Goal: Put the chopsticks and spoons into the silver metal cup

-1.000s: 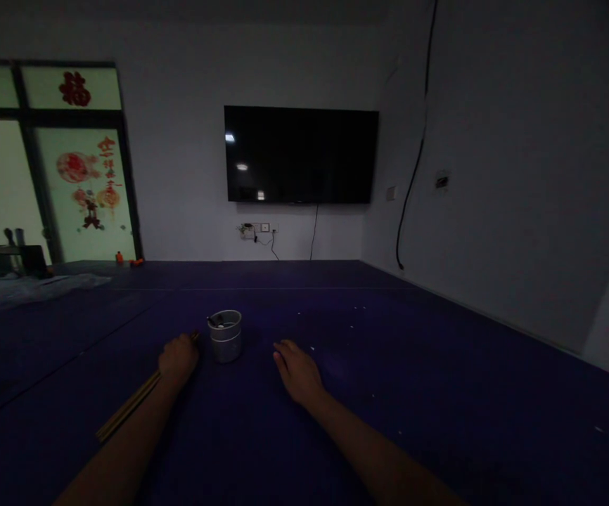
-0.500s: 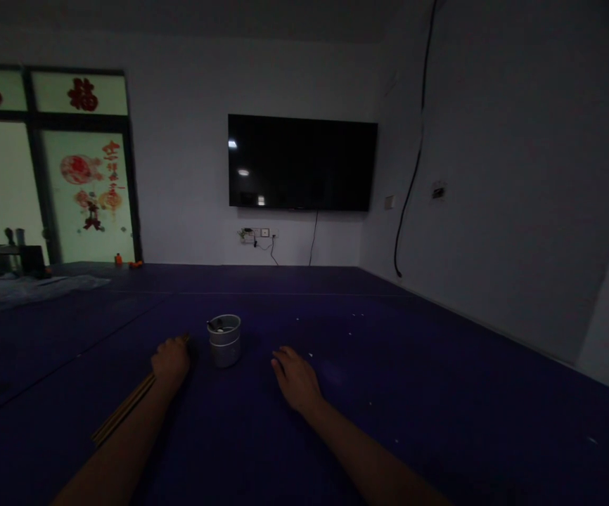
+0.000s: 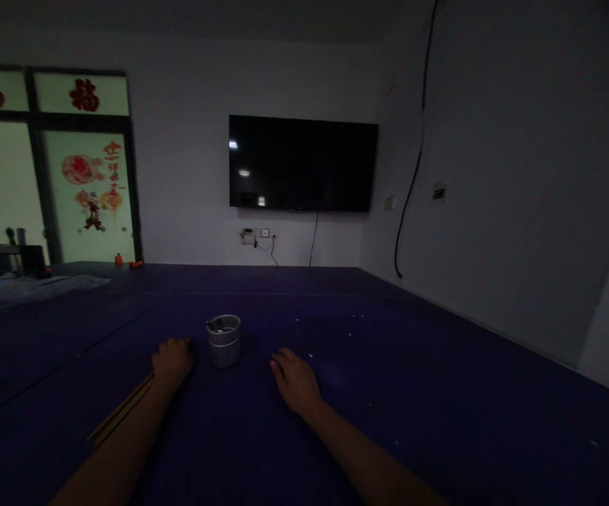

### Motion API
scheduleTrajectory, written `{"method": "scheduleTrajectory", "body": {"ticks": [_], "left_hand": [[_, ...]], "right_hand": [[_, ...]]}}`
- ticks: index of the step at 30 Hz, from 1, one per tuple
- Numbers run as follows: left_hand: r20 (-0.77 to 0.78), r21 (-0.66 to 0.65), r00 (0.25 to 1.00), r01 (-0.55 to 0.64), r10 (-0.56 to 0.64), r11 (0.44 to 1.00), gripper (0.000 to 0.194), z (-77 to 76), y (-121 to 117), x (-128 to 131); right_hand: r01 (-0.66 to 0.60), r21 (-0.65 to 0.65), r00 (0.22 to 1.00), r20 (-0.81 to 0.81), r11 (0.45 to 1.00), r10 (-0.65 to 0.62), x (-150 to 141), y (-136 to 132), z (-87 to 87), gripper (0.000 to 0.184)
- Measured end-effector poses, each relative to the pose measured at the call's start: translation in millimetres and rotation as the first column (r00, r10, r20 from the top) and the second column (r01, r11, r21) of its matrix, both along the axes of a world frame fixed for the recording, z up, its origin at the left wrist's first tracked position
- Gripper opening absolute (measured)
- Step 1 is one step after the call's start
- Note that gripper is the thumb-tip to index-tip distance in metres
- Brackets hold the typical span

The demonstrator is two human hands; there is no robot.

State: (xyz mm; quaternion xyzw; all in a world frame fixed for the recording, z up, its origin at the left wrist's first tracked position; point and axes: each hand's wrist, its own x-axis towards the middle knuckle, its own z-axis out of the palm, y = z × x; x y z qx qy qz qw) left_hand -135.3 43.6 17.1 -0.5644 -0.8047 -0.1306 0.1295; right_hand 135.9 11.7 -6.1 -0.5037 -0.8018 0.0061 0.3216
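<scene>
My left hand [image 3: 171, 360] is closed around a bundle of thin wooden chopsticks [image 3: 122, 414], low over the purple surface. Their lower ends stick out behind the wrist along my forearm; the far ends are mostly hidden by my fingers. Just right of this hand a grey cup-shaped holder [image 3: 225, 349] stands upright, with a small dark thing [image 3: 214, 326] at its rim that I cannot make out. On the other side of the holder my right hand [image 3: 297, 379] rests on the surface, fingers loosely apart and holding nothing.
Small white scraps [image 3: 311, 355] dot the purple surface [image 3: 441, 422]. Clear plastic sheeting [image 3: 35, 292] and a black box-like stand [image 3: 14, 260] lie at the far left. Orange items [image 3: 119, 259] sit near the door. A hanging cable [image 3: 415, 169] runs down the right wall.
The chopsticks' lower ends have shifted slightly left, and less of their far ends shows past my left fingers. The right hand and the holder stay nearly still.
</scene>
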Motion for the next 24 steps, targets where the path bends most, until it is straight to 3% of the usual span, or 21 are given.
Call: {"method": "scheduleTrajectory", "body": {"ticks": [9, 18, 24], "left_hand": [[0.027, -0.027, 0.997, 0.070, -0.070, 0.997, 0.045, 3.7, 0.6, -6.3], [-0.019, 0.044, 0.999, -0.044, 0.045, 0.998, 0.045, -7.6, 3.7, -7.1], [0.013, 0.061, 0.999, -0.050, 0.049, 0.997, 0.043, -5.7, 1.2, -6.6]], "right_hand": [[-0.017, 0.007, 1.000, 0.002, 1.000, 0.017, -0.4, -3.5, 3.1, 0.042], [-0.007, -0.009, 1.000, 0.010, 1.000, 0.008, -1.6, -1.5, 1.3, 0.042], [0.006, -0.014, 0.999, 0.052, 1.000, -0.005, -1.4, -2.3, 1.5, 0.042]]}}
